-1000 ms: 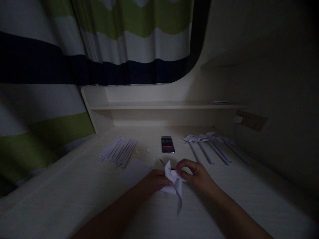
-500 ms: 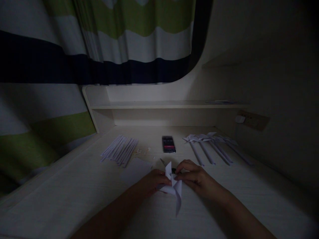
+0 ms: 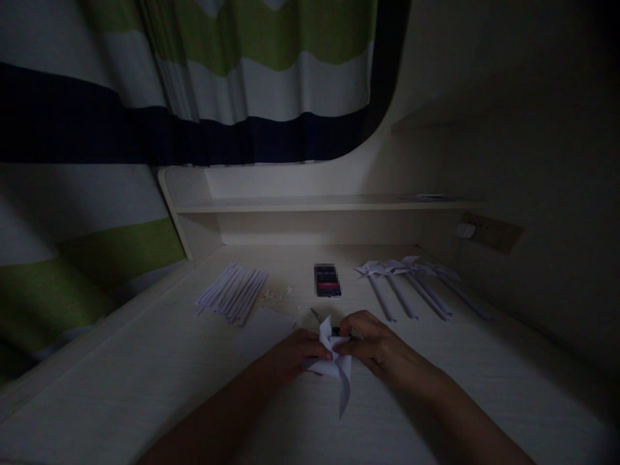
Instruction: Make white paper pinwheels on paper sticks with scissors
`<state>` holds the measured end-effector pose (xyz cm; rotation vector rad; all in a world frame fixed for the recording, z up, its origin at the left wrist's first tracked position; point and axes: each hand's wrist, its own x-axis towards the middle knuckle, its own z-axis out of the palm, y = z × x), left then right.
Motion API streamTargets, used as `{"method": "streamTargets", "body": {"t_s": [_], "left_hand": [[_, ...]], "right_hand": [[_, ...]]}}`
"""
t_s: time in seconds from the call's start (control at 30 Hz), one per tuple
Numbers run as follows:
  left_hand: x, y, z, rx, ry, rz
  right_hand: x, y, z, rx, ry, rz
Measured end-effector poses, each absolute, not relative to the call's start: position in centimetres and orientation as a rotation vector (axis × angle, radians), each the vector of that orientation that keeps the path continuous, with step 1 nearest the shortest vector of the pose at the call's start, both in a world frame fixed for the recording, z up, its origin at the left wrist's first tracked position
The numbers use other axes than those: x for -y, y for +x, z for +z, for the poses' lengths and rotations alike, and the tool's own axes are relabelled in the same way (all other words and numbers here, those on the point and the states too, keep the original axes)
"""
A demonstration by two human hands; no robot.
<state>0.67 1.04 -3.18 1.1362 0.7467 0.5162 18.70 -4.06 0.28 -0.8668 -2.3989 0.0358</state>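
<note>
White desk (image 3: 310, 433), right hand (image 3: 375, 345) now in at the middle of the folded paper (image 3: 332, 368).
Desk's bare along the front and out to both sides; pinwheels (image 3: 391, 266) on sticks sit off right, rolled sticks (image 3: 235, 294) off left, both well apart from the hands. Right hand's nearly closed, thumb and curled fingers pinching near the paper's centre, where a second ago it had a flap held out to the side. Left hand (image 3: 300, 349) is closed too, thumb on top, gripping the left side same as before. Paper's white and pinwheel-shaped, up over the desk, one point standing, one tail curling down frontward. Phone (image 3: 327, 281) lies beyond it, blade tip (image 3: 316, 315) just behind.
</note>
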Motion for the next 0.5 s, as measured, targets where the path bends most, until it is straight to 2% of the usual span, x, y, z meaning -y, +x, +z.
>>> {"method": "streamTargets", "body": {"t_s": [0.5], "left_hand": [[-1.02, 0.7, -3.03, -0.735, 1.075, 0.513]], "right_hand": [[3.96, 18.59, 0.07, 2.431, -0.837, -0.078]]}}
